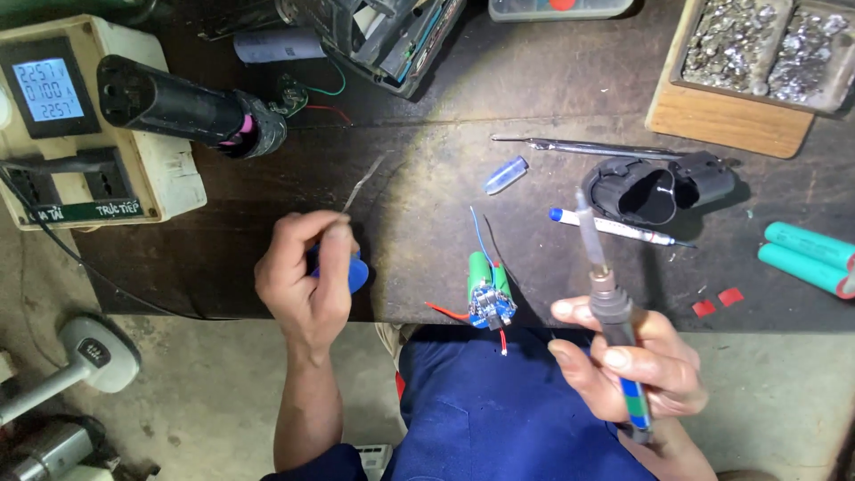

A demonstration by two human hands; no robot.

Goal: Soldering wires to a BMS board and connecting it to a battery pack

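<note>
Left hand (307,285) fingers pinching solder wire (362,184) over blue spool (354,270); right hand (634,361) fingers wrapped round soldering iron (606,294), battery pack (488,292) at nine o'clock.

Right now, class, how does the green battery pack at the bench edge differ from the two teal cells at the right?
The battery pack carries a blue circuit board with red and blue wires; the teal cells are bare. The pack lies at the front edge between the hands; the cells lie far right, beside two red scraps. The pack points away from the person; the cells lie crosswise. Both are cylindrical cells resting on the bench.
</note>
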